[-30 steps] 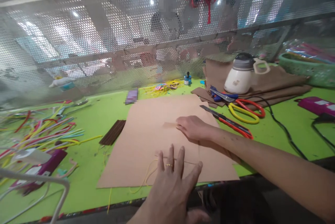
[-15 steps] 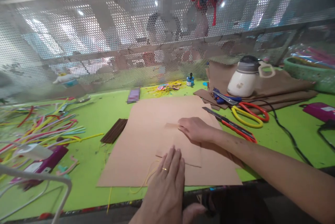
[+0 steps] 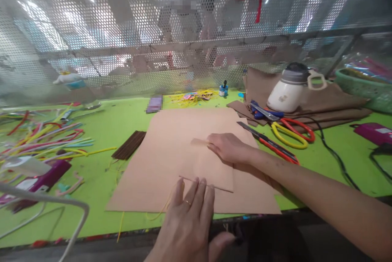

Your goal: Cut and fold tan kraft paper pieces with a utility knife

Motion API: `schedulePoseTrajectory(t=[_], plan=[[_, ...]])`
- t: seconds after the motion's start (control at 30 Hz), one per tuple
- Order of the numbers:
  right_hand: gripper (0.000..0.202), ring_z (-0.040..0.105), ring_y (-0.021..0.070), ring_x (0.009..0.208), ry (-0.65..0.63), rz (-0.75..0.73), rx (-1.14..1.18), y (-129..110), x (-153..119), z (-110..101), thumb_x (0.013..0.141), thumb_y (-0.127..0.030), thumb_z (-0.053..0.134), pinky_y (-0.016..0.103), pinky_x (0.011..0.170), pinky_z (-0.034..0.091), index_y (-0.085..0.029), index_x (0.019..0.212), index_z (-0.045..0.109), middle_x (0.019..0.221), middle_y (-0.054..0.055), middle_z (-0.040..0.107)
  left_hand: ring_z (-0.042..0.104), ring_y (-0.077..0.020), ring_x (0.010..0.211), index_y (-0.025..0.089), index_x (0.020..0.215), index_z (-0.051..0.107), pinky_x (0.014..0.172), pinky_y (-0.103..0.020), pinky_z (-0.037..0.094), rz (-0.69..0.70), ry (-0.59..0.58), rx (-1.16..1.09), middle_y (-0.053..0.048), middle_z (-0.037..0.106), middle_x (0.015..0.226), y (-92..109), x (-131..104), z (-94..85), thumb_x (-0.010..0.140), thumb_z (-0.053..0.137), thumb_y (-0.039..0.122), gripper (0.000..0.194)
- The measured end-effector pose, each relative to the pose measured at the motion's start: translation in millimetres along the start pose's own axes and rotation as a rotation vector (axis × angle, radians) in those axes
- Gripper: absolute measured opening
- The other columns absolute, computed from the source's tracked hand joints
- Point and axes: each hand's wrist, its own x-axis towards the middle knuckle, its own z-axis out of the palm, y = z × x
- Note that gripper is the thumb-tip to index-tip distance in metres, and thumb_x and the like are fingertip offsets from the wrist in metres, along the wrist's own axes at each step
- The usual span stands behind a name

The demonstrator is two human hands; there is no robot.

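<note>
A large tan sheet (image 3: 134, 184), either paper or thin leather-like material, lies flat on the green table. On top of it is a smaller tan piece (image 3: 219, 174) with a straight lower edge. My left hand (image 3: 191, 213) rests palm down with fingers spread, its fingertips at that lower edge. My right hand (image 3: 226, 147) is closed, thumb and fingers pinching a short tan strip (image 3: 199, 142) that sticks out to the left above the smaller piece. A yellow thread (image 3: 157, 215) trails beside my left hand.
Right of the sheet lie a black-and-red cutting tool (image 3: 269, 143), yellow-and-red scissors (image 3: 290, 135) and a white bottle (image 3: 284, 94) by brown folded material (image 3: 333, 110). Brown strips (image 3: 128, 145) and coloured pipe cleaners (image 3: 45, 135) are at left. A perforated screen (image 3: 122, 49) stands behind.
My left hand's fingers have spread and shifted slightly in toward the smaller piece's edge. My right hand keeps its pinch on the strip. The whole view has shifted a little.
</note>
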Motion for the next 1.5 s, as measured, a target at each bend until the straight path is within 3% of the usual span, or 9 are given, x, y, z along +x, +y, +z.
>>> schedulePoseTrajectory(t=[0.23,0.47,0.57,0.73,0.93,1.13,1.23,1.4,1.5], plan=[[0.021,0.061,0.019,0.078,-0.012,0.008,-0.014,-3.1,-1.7,-2.8,0.099,-0.027,0.039,0.029,0.061,0.028,-0.017,0.093,0.057,0.095,0.007,0.068,0.056,-0.0377,0.12,0.015,0.131,0.054,0.1,-0.067,0.038,-0.094,-0.114,-0.102,-0.012,0.06,0.133,-5.4,3.9,-15.8,0.094,0.042,0.058,0.058],[0.022,0.06,0.0185,0.079,-0.011,0.014,-0.018,-3.1,-1.8,-1.4,0.1,-0.027,0.038,0.029,0.061,0.027,-0.018,0.093,0.057,0.094,0.006,0.068,0.055,-0.0346,0.123,0.004,0.13,0.054,0.105,-0.056,0.042,-0.149,-0.086,-0.09,-0.021,0.059,0.132,-6.9,-6.1,-11.5,0.093,0.048,0.054,0.062],[0.022,0.061,0.0188,0.08,-0.011,0.015,-0.023,-3.6,-2.3,-1.6,0.1,-0.027,0.038,0.029,0.062,0.027,-0.018,0.093,0.057,0.095,0.007,0.068,0.054,-0.0372,0.124,0.003,0.131,0.053,0.104,-0.06,0.041,-0.171,-0.101,-0.104,-0.022,0.058,0.133,-4.8,-8.4,-12.4,0.092,0.044,0.06,0.069],[0.023,0.061,0.019,0.078,-0.012,0.017,-0.023,-4.7,-2.8,-2.7,0.1,-0.028,0.039,0.029,0.061,0.027,-0.018,0.091,0.057,0.092,0.006,0.068,0.048,-0.0441,0.126,0.009,0.132,0.054,0.101,-0.072,0.035,-0.181,-0.207,-0.11,-0.017,0.057,0.136,-8.0,-6.4,-20.4,0.093,0.036,0.064,0.07],[0.022,0.061,0.0198,0.077,-0.015,0.036,-0.013,-4.5,-3.1,-2.5,0.099,-0.028,0.039,0.029,0.061,0.027,-0.018,0.091,0.057,0.091,0.007,0.069,0.045,-0.0463,0.128,0.009,0.134,0.052,0.102,-0.071,0.035,-0.2,-0.313,-0.127,-0.017,0.053,0.14,-10.0,-4.0,-26.4,0.092,0.038,0.063,0.07],[0.021,0.06,0.0198,0.08,-0.011,0.037,0.021,-5.1,-4.3,-2.7,0.099,-0.027,0.04,0.028,0.063,0.028,-0.018,0.092,0.058,0.093,0.007,0.068,0.043,-0.0469,0.129,0.014,0.142,0.043,0.099,-0.074,0.033,-0.206,-0.319,-0.148,-0.017,0.047,0.146,-7.5,-6.6,-22.8,0.092,0.04,0.062,0.069],[0.021,0.059,0.02,0.078,-0.003,0.036,0.05,-4.9,-3.5,-1.7,0.098,-0.026,0.04,0.028,0.063,0.029,-0.017,0.092,0.058,0.092,0.008,0.068,0.045,-0.0454,0.128,0.02,0.14,0.046,0.098,-0.073,0.034,-0.235,-0.301,-0.197,-0.014,0.052,0.142,-9.5,-4.2,-27.4,0.09,0.047,0.06,0.063],[0.024,0.054,0.0165,0.069,-0.007,-0.002,0.148,-2.5,0.4,-9.4,0.096,-0.025,0.043,0.026,0.061,0.032,-0.016,0.081,0.059,0.079,0.006,0.065,0.063,-0.0265,0.109,0.021,0.131,0.055,0.095,-0.046,0.047,-0.469,-0.15,-0.433,-0.01,0.066,0.124,-48.5,10.5,-41.0,0.097,0.043,0.044,0.043],[0.025,0.052,0.0139,0.067,-0.025,-0.061,0.228,-0.5,2.5,-24.1,0.095,-0.024,0.045,0.023,0.061,0.035,-0.015,0.077,0.061,0.075,0.003,0.063,0.058,-0.028,0.115,0.015,0.132,0.054,0.094,-0.041,0.046,-0.653,-0.026,-0.561,-0.014,0.062,0.128,-85.1,32.3,-39.2,0.091,0.05,0.05,0.054]])
